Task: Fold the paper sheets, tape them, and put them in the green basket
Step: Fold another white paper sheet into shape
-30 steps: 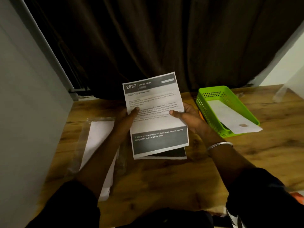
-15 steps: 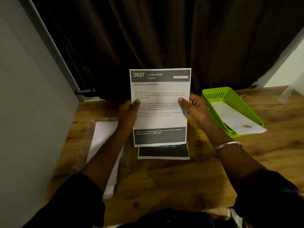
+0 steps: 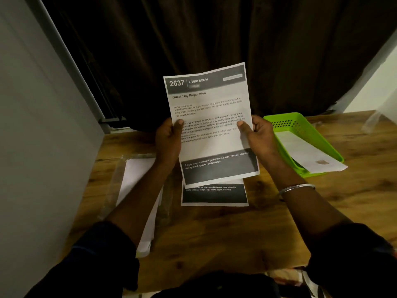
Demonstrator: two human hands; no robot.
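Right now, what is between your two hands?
The printed sheet, its side edges gripped by the left hand and right hand; the head view shows it.

Printed sheet (image 3: 211,125) headed "2637 LIVING ROOM" held upright above desk (image 3: 214,233), slightly tilted. Left hand (image 3: 169,140) grips left edge, thumb on front; right hand (image 3: 257,136) grips right edge, thumb on front. Second printed sheet (image 3: 214,195) flat on desk beneath. White sheets in clear sleeve (image 3: 133,186) lie at left. Green basket (image 3: 300,125) at right holds folded white paper (image 3: 307,153) overhanging rim. Metal bangle (image 3: 296,188) on right wrist. Dark curtain (image 3: 214,39) behind.
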